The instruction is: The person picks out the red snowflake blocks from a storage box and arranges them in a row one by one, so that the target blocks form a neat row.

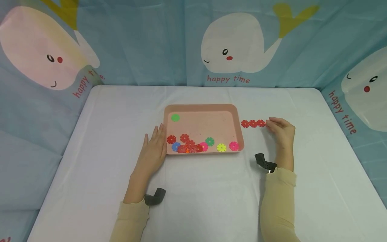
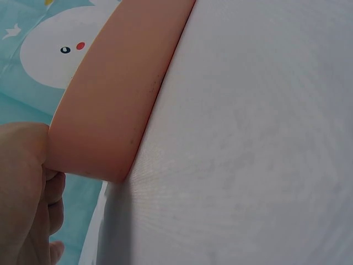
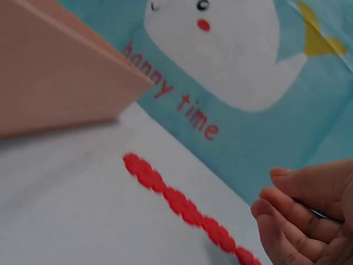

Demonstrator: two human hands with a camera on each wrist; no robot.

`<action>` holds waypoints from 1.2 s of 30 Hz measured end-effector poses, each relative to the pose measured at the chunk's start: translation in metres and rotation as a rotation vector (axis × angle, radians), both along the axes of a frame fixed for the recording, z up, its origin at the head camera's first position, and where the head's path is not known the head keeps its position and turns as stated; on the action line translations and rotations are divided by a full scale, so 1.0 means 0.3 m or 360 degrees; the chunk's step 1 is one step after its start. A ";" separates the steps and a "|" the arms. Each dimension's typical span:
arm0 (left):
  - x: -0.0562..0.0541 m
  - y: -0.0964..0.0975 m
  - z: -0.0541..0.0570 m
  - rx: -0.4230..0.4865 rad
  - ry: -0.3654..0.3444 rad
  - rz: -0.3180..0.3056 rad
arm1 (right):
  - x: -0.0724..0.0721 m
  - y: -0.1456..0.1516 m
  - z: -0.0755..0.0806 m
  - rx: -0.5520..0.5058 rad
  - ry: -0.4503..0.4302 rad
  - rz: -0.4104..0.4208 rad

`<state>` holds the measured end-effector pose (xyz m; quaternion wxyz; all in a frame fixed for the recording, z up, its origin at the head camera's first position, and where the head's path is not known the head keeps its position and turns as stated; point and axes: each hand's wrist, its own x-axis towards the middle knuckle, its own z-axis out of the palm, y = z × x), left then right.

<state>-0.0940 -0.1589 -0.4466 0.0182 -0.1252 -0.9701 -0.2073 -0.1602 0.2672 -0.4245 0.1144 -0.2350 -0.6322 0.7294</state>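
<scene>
My left hand lies along the left side of the pink tray, fingers extended. In the left wrist view the hand touches the tray's near corner. A row of joined red snowflake discs lies on the white table just right of the tray. My right hand is at the row's right end, its fingers loosely bent. The right wrist view shows a gap between thumb and fingers, with the red row running past below the fingertips. The row's nearest end is cut off by that frame's edge.
Inside the tray, red discs pile up along the near side. Beside them lie a blue disc, a dark green disc, a yellow disc and a pink disc. A light green disc sits at the far left.
</scene>
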 end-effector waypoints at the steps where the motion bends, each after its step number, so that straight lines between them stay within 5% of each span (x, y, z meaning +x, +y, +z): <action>1: -0.002 -0.001 0.002 -0.0001 0.0001 0.0002 | -0.005 -0.012 0.006 0.0057 0.0011 0.0033; 12: -0.016 -0.001 0.016 -0.0014 0.0005 0.0003 | -0.013 -0.205 0.084 0.0609 0.0085 0.0569; 19: 0.011 0.005 0.014 -0.0008 -0.0018 0.0026 | 0.022 -0.298 0.094 0.0582 0.0198 0.0902; 36: 0.020 0.003 0.010 -0.0028 0.0040 0.0013 | 0.052 -0.476 0.050 0.0767 0.0235 0.1296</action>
